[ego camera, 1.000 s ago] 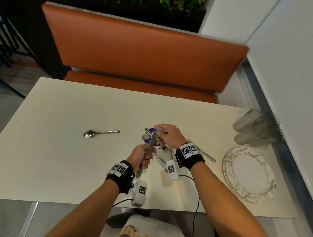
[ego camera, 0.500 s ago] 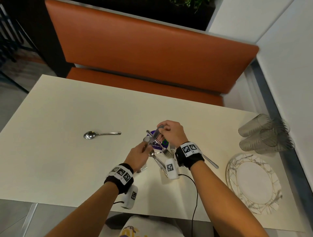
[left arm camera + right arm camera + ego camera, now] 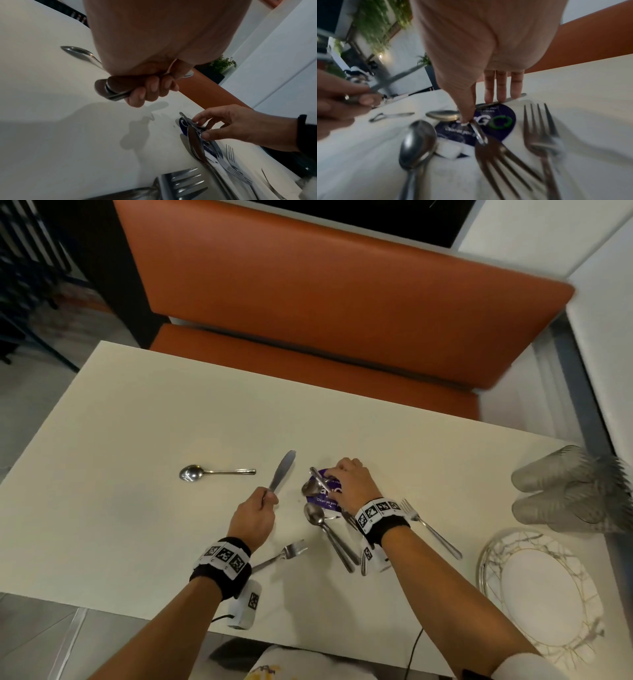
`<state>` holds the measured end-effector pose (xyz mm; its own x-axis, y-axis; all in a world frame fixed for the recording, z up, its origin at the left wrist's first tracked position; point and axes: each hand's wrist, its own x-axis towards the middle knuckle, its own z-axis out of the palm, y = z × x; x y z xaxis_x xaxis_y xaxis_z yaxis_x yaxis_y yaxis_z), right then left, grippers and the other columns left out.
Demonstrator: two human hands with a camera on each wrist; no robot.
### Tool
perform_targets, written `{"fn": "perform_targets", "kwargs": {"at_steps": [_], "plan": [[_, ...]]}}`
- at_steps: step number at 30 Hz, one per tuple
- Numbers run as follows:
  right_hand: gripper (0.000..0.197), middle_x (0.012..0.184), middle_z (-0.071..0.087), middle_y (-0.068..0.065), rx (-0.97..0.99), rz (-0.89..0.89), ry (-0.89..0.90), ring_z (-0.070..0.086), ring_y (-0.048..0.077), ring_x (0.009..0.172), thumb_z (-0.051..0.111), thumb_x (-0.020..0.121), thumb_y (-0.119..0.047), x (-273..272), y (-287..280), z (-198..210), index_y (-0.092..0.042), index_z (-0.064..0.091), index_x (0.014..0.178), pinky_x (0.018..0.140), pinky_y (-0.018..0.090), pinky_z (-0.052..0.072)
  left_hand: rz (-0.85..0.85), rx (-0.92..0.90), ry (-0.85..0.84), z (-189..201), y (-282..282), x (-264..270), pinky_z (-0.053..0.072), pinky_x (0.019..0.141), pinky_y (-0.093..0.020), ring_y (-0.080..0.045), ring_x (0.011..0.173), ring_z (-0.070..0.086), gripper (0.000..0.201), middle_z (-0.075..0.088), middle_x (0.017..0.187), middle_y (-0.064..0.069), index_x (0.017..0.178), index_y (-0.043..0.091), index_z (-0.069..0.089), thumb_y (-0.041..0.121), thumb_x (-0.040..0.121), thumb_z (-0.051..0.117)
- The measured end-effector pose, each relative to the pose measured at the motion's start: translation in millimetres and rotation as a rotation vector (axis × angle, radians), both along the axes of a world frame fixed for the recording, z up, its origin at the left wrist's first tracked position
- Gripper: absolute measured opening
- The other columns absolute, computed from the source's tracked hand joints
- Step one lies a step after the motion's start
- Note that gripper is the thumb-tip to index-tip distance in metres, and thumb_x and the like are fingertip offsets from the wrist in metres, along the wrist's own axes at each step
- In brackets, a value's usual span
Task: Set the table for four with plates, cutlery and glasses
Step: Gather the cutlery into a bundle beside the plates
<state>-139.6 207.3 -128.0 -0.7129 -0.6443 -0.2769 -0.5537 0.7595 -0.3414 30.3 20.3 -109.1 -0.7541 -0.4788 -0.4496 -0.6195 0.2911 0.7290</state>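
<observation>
My left hand point(image 3: 269, 500) grips a table knife point(image 3: 283, 472) by its handle, blade pointing away, just above the cream table point(image 3: 137, 440). A lone spoon point(image 3: 212, 472) lies left of it. My right hand point(image 3: 334, 478) is down on a pile of cutlery point(image 3: 320, 525) that lies over a purple round label point(image 3: 325, 500). Its thumb and fingertips pinch a metal handle point(image 3: 186, 119) in the pile. One fork point(image 3: 284, 553) lies near my left wrist, another fork point(image 3: 431, 530) right of my right wrist. Patterned plates point(image 3: 537, 587) are stacked at the near right.
Clear ribbed glasses point(image 3: 565, 494) lie on their sides at the table's right edge, beyond the plates. An orange bench point(image 3: 325, 313) runs along the far side. A white wall closes the right side. The near table edge is under my forearms.
The knife has passed from both hands to my left hand alone, which has carried it left, away from the pile. My right hand has dropped back onto the cutlery pile.
</observation>
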Motion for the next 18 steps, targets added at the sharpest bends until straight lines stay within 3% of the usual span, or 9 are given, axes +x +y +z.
{"fn": "perform_targets", "kwargs": {"at_steps": [7, 14, 18], "plan": [[0.005, 0.1, 0.063, 0.004, -0.007, -0.186, 0.073, 0.053, 0.026, 0.099, 0.065, 0.089, -0.012, -8, 36, -14, -0.012, 0.067, 0.094, 0.082, 0.035, 0.046, -0.004, 0.016, 0.0, 0, 4, -7, 0.04, 0.063, -0.028, -0.015, 0.076, 0.059, 0.031, 0.064, 0.085, 0.001, 0.1, 0.015, 0.063, 0.029, 0.108, 0.037], [0.007, 0.101, 0.063, 0.006, 0.065, -0.304, 0.049, 0.052, 0.025, 0.1, 0.061, 0.092, -0.013, 12, 86, -18, -0.011, 0.068, 0.095, 0.086, 0.037, 0.048, -0.072, 0.044, -0.008, 1, 12, -25, 0.045, 0.074, -0.034, -0.023, 0.082, 0.061, 0.03, 0.066, 0.087, 0.001, 0.103, 0.021, 0.064, 0.034, 0.108, 0.038], [0.011, 0.107, 0.062, 0.005, 0.148, -0.255, 0.002, 0.052, 0.025, 0.106, 0.061, 0.092, -0.012, 28, 106, -12, -0.015, 0.068, 0.099, 0.09, 0.036, 0.046, -0.145, 0.045, -0.009, 6, 14, -36, 0.043, 0.067, -0.033, -0.02, 0.076, 0.061, 0.018, 0.066, 0.085, -0.001, 0.11, 0.021, 0.056, 0.035, 0.106, 0.045]]}}
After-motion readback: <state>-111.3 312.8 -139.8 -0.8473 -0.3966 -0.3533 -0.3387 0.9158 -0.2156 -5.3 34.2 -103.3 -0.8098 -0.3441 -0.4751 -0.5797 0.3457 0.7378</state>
